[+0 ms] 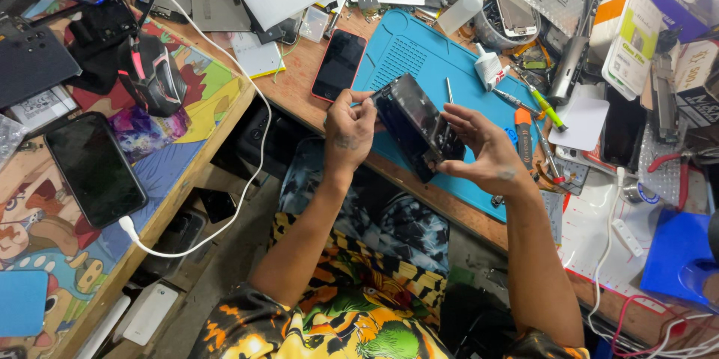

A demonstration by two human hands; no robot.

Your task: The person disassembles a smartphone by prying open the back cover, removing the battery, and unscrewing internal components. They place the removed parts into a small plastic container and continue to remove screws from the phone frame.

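Black opened phone [414, 125] was held above the near edge of the blue repair mat [419, 48], long axis running diagonally from upper left to lower right. Left hand [349, 127] pinched its upper-left end, fingers closed on the edge; right hand [487, 153] cupped the lower-right end, fingers curled round the frame, both equally near. Red-edged phone [338, 64] lay just left of the mat, screwdrivers [535, 104] to its right, on a cluttered wooden bench [299, 78] in a cramped workshop.
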